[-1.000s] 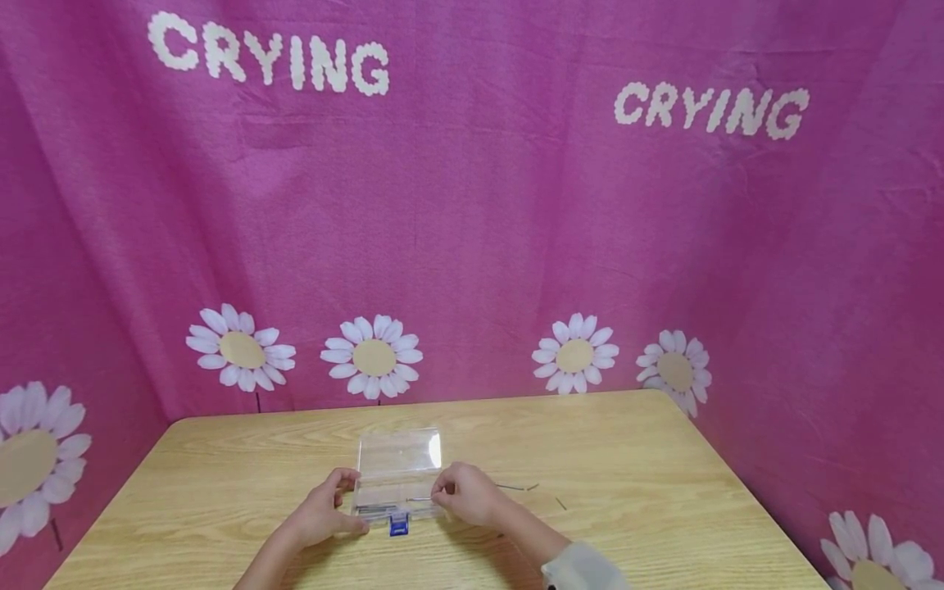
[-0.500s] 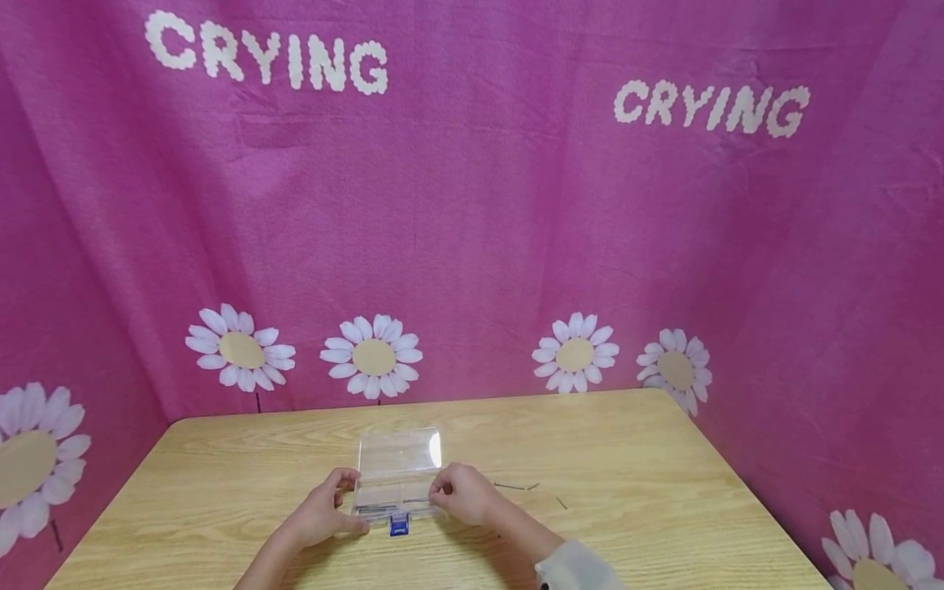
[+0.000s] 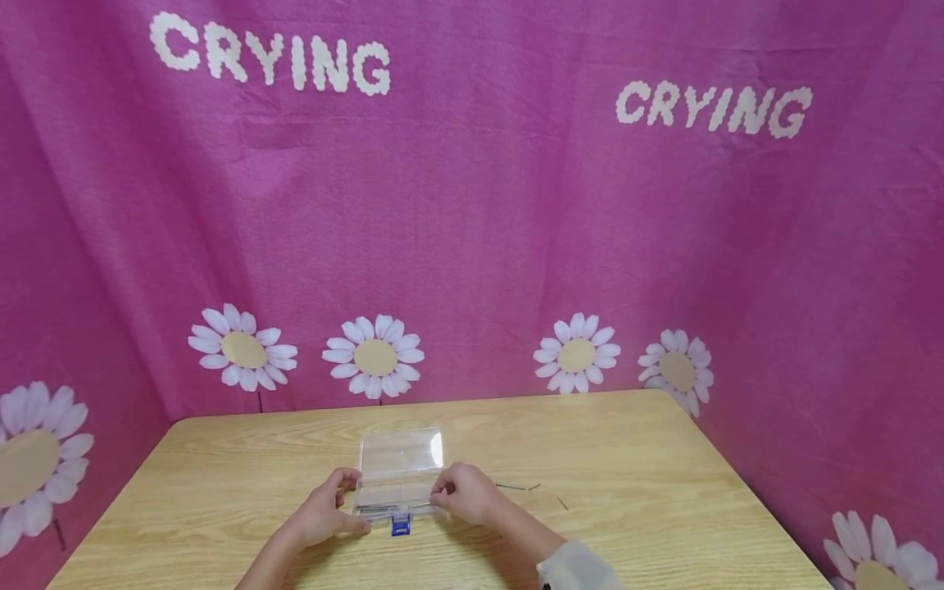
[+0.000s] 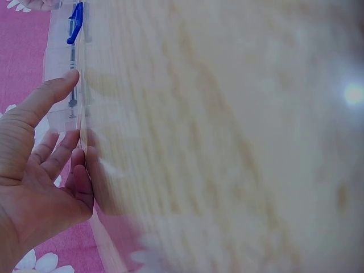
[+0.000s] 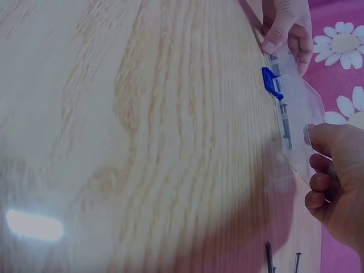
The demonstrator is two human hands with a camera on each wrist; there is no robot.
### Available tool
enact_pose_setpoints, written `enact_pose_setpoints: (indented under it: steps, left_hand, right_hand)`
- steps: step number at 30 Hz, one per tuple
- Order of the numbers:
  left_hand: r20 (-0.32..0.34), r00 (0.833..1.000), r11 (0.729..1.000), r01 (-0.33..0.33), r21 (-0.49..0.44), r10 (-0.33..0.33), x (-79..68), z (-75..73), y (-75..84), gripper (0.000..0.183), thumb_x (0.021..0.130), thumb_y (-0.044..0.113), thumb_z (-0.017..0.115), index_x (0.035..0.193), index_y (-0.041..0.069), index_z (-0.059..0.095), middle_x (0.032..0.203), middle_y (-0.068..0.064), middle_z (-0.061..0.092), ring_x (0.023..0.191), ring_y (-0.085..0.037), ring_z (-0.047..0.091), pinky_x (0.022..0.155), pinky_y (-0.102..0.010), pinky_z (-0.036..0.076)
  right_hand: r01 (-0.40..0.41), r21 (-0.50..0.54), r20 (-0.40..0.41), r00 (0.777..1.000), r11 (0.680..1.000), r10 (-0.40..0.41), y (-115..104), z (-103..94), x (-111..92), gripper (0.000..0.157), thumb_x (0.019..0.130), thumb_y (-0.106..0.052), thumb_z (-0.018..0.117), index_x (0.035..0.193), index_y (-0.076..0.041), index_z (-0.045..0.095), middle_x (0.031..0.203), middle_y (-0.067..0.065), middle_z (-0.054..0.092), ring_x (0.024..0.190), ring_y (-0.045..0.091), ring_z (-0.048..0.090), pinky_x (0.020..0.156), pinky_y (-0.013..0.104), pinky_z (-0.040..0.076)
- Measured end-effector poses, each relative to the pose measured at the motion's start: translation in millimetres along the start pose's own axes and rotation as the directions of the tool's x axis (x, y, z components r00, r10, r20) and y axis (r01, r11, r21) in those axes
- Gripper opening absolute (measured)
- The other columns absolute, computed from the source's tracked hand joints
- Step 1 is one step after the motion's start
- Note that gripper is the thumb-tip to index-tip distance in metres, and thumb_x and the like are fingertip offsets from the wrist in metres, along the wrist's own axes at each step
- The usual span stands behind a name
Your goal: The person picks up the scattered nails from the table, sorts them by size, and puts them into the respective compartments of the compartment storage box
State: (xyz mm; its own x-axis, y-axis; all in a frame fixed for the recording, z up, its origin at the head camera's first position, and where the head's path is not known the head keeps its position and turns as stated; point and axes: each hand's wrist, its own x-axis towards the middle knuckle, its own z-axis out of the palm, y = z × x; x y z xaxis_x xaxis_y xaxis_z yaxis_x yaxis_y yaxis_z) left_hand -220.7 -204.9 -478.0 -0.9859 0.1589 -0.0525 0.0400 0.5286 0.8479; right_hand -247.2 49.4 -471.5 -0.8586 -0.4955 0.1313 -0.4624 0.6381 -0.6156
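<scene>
A clear plastic box [image 3: 399, 490] with a blue latch [image 3: 401, 525] lies on the table, its transparent lid [image 3: 398, 451] folded back. Several nails [image 3: 376, 510] lie along its front compartments. My left hand [image 3: 324, 508] holds the box's left end, thumb at the front edge and fingers at the side. Over the right end, my right hand [image 3: 468, 496] has its fingers curled, thumb and forefinger close together inside the edge. In the right wrist view a nail [image 5: 286, 133] lies in the box near that thumb; I cannot tell whether the fingertips pinch anything.
Loose nails [image 3: 511, 487] lie on the wooden table [image 3: 627, 475] right of the right hand, a thin one [image 3: 563, 503] farther out. Two nails [image 5: 297, 261] show near the right wrist view's bottom edge. A pink flowered curtain [image 3: 472, 246] surrounds the table.
A nail reached from the right fingertips over the box in both earlier frames; now it no longer shows there. The left hand and the box stay in place.
</scene>
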Motion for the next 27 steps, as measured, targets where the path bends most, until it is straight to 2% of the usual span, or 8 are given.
enact_pose_setpoints:
  steps: [6, 12, 23, 27]
  left_hand:
    - [0.001, 1.000, 1.000, -0.006, -0.006, 0.006, -0.8, 0.5, 1.2, 0.072, 0.062, 0.002, 0.083, 0.122, -0.002, 0.044, 0.121, -0.016, 0.055, 0.116, -0.034, 0.047, 0.100, -0.052, 0.036]
    - [0.006, 1.000, 1.000, -0.026, 0.002, 0.026, -0.3, 0.7, 1.2, 0.072, 0.063, 0.002, 0.083, 0.122, -0.004, 0.043, 0.121, -0.017, 0.055, 0.115, -0.034, 0.048, 0.098, -0.050, 0.037]
    - [0.002, 1.000, 1.000, 0.009, 0.002, -0.009, 0.9, 0.4, 0.9, 0.074, 0.063, 0.004, 0.084, 0.124, -0.003, 0.043, 0.122, -0.017, 0.054, 0.118, -0.036, 0.046, 0.101, -0.054, 0.035]
    - [0.003, 1.000, 1.000, 0.014, 0.003, -0.014, 0.4, 0.4, 2.1, 0.074, 0.063, 0.004, 0.084, 0.124, -0.002, 0.043, 0.122, -0.017, 0.054, 0.118, -0.036, 0.046, 0.101, -0.054, 0.035]
  right_hand:
    - [0.033, 0.012, -0.027, 0.999, 0.999, -0.033, 9, -6.1, 0, 0.009, 0.082, -0.017, 0.067, 0.084, -0.009, 0.071, 0.069, -0.006, 0.055, 0.064, 0.000, 0.043, 0.059, 0.017, 0.038]
    - [0.022, 0.011, -0.029, 0.999, 1.000, -0.021, 17, -14.7, -5, 0.009, 0.082, -0.018, 0.068, 0.085, -0.010, 0.070, 0.073, -0.006, 0.054, 0.067, 0.001, 0.043, 0.061, 0.018, 0.039]
    - [0.028, -0.008, -0.042, 0.999, 1.000, -0.029, 35, -31.6, -17, 0.010, 0.082, -0.018, 0.067, 0.086, -0.009, 0.069, 0.076, -0.003, 0.057, 0.069, 0.003, 0.045, 0.062, 0.020, 0.039]
    - [0.007, -0.003, -0.064, 0.998, 1.000, -0.007, 42, -37.1, -21, 0.010, 0.083, -0.017, 0.066, 0.086, -0.008, 0.068, 0.078, -0.002, 0.057, 0.072, 0.006, 0.047, 0.064, 0.022, 0.040]
